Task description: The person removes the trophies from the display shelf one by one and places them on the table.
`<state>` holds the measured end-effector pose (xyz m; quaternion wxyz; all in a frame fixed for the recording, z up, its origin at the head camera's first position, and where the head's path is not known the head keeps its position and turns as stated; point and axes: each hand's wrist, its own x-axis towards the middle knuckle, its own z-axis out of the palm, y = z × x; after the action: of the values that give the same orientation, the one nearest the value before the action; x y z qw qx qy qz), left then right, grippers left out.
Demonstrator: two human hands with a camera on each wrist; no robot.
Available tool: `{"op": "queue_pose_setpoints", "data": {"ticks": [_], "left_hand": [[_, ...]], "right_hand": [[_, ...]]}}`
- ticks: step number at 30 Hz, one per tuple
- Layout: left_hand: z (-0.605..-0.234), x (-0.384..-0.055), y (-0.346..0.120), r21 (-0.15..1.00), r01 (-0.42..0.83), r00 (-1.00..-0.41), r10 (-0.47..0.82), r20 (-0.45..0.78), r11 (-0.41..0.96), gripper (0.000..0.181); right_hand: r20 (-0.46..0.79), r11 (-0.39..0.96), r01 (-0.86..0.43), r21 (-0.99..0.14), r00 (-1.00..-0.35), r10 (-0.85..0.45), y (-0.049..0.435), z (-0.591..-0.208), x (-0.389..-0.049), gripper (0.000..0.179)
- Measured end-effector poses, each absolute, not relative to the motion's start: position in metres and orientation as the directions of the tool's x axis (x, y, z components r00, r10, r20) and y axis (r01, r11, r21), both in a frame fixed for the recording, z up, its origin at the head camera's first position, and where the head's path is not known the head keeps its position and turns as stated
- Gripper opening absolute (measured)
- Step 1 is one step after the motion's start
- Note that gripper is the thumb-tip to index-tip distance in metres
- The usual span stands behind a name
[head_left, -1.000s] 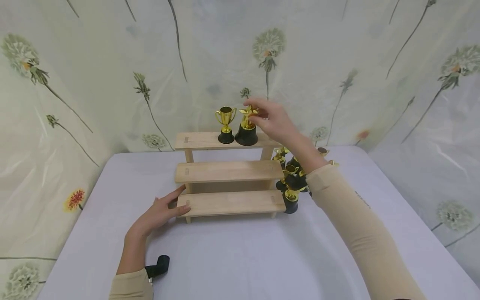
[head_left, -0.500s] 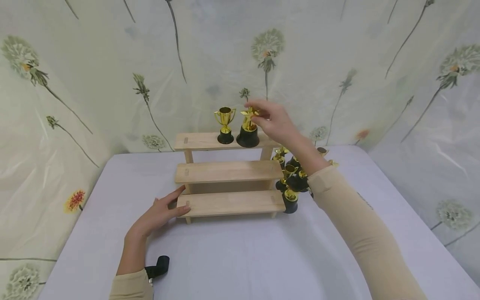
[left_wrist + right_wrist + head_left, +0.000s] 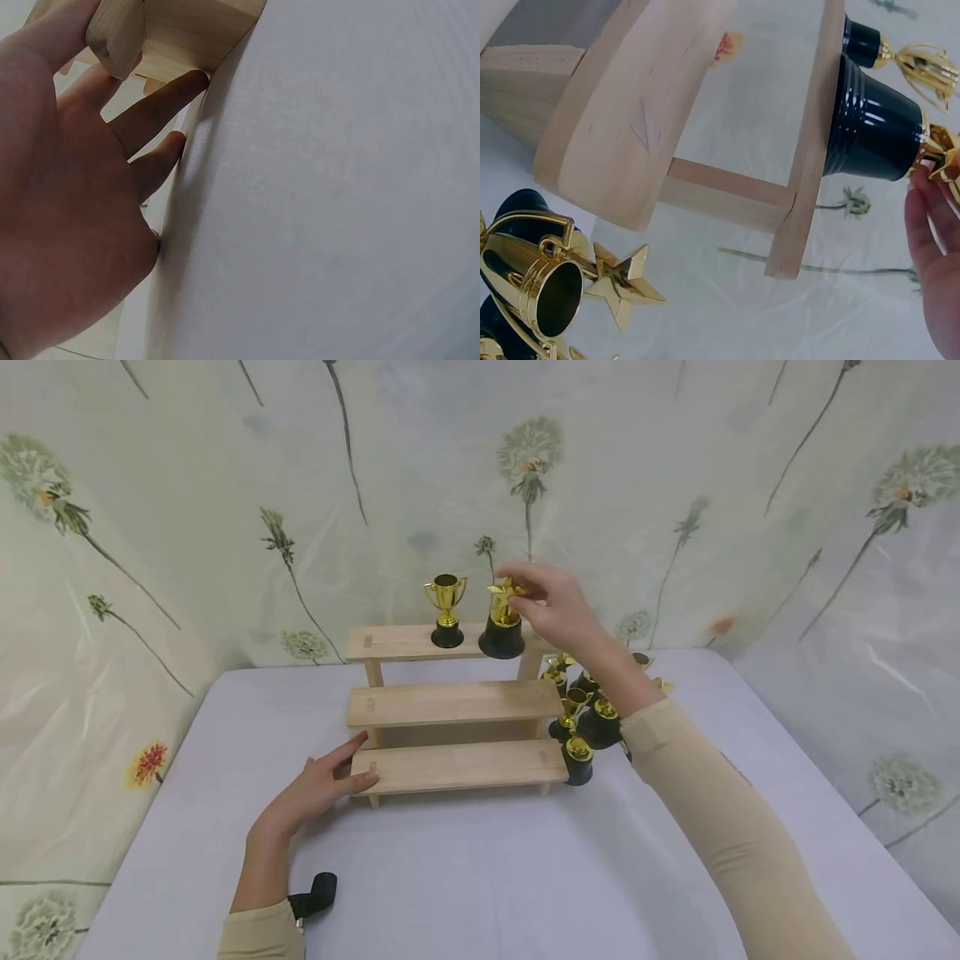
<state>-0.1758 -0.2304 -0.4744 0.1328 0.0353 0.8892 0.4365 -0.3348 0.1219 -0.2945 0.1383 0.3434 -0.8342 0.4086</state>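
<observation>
A three-tier wooden display stand point(image 3: 459, 703) stands on the table. My right hand point(image 3: 558, 606) pinches a gold star trophy point(image 3: 504, 618) by its star; in the right wrist view, its black base sits right against the top board. Left of it on that board, a gold cup trophy point(image 3: 447, 610) stands upright. My left hand point(image 3: 315, 789) holds the left end of the lowest board, thumb on top. In the left wrist view, the other fingers point(image 3: 161, 112) spread beside the board's end, near the tabletop.
Several more gold trophies with black bases point(image 3: 577, 760) crowd beside the stand's right end, partly hidden by the right forearm. A white cloth covers the table point(image 3: 465, 877). Behind it hangs a dandelion-patterned curtain point(image 3: 420, 468). A black device point(image 3: 318, 893) is at the left wrist.
The star trophy has shifted right and slightly toward me along the top board with my right hand, widening the gap to the cup trophy. My left hand has stayed in place.
</observation>
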Motion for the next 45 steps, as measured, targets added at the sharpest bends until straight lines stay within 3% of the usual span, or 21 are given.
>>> {"op": "queue_pose_setpoints", "data": {"ticks": [35,45], "left_hand": [[-0.475,-0.171,-0.229,0.794,-0.074,-0.960,0.172,-0.221,0.603,0.085],[-0.476,-0.173,-0.229,0.787,-0.067,-0.962,0.170,-0.214,0.614,0.085]], "right_hand": [[0.613,0.413,-0.762,-0.499,-0.647,-0.453,0.156,-0.304,-0.309,0.039],[0.615,0.428,-0.753,-0.500,-0.657,-0.436,0.168,-0.305,-0.301,0.039]]}}
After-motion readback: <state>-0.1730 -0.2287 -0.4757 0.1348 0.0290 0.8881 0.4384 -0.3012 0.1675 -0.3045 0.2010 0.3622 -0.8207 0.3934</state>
